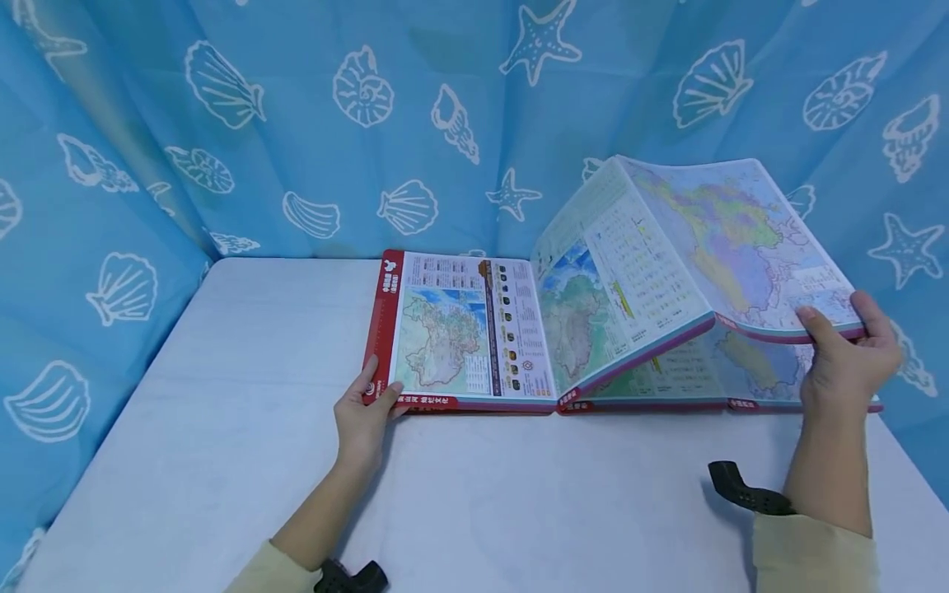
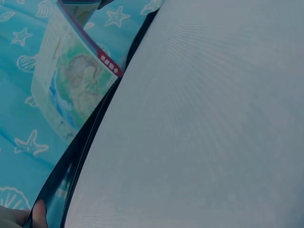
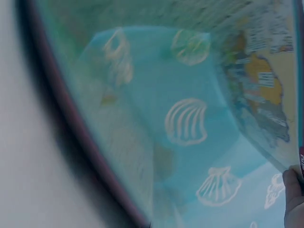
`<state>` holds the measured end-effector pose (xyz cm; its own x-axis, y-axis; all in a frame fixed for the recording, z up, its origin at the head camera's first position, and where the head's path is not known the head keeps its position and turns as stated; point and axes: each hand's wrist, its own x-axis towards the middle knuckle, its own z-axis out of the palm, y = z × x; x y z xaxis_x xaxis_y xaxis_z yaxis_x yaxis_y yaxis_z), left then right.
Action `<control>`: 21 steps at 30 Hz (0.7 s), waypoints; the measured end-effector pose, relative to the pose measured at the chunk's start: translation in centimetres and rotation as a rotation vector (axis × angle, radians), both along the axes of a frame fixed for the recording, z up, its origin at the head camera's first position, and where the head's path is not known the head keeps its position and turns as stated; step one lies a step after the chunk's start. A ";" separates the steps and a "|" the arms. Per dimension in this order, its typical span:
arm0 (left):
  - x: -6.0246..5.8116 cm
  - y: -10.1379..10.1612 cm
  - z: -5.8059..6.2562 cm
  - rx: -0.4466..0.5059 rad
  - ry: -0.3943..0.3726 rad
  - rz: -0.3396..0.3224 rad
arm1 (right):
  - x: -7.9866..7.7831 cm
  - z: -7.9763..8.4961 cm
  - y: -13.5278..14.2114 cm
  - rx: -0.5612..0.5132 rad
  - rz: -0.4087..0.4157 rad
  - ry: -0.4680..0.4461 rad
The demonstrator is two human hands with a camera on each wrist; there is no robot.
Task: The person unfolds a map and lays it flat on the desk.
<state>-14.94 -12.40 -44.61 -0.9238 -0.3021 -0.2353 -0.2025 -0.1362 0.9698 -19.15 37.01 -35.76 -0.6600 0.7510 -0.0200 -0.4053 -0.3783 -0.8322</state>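
Observation:
A fold-out map book (image 1: 445, 338) with a red left border lies across the white table, its left panel showing a map and printed text. At its lower left corner my left hand (image 1: 361, 418) grips the edge, thumb on top. The middle panel (image 1: 638, 280) slopes up to a fold. From there the right panel (image 1: 741, 239), with a coloured map, slants down to my right hand (image 1: 848, 362), which pinches its lower right corner above the table. Further map panels (image 1: 771, 362) lie flat below. In the right wrist view, fingertips (image 3: 292, 190) touch the panel edge.
Behind the white table (image 1: 460, 494) hangs a blue curtain (image 1: 296, 140) with white shells and starfish, close to the book's far edge. Each wrist wears a black strap-like device (image 1: 749, 492) beside a beige sleeve (image 1: 811, 548).

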 end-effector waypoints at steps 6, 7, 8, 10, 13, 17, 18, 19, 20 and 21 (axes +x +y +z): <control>0.1 -0.1 0.2 -0.012 -0.008 -0.003 | -0.2 -1.4 2.5 -0.008 -0.027 -0.075; 0.1 -0.2 0.2 -0.008 -0.011 0.001 | -0.2 -1.6 2.8 -0.005 -0.030 -0.085; 0.1 -0.2 0.2 -0.007 -0.014 0.005 | -0.1 -1.7 3.1 0.000 -0.033 -0.100; 0.1 -0.2 0.3 -0.006 -0.020 0.010 | 0.0 -2.1 3.7 0.018 -0.038 -0.149; 0.1 -0.2 0.3 -0.003 -0.025 0.015 | 0.1 -2.5 4.4 0.036 -0.048 -0.219; 0.2 -0.2 0.3 -0.002 -0.027 0.014 | 0.3 -3.1 5.3 0.066 -0.062 -0.298; 0.2 -0.2 0.3 -0.002 -0.028 0.014 | 0.4 -3.3 5.5 0.070 -0.062 -0.314; 0.2 -0.2 0.4 -0.004 -0.031 0.014 | 0.4 -3.4 5.7 0.072 -0.064 -0.327; 0.2 -0.3 0.4 -0.005 -0.033 0.013 | 0.5 -3.6 6.0 0.077 -0.067 -0.341; 0.3 -0.3 0.4 -0.008 -0.037 0.012 | 0.6 -3.8 6.2 0.083 -0.070 -0.354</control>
<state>-14.68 -12.69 -44.21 -0.9107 -0.3151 -0.2672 -0.2369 -0.1315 0.9626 -18.59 43.19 -39.52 -0.5701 0.8027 -0.1751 -0.1093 -0.2853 -0.9522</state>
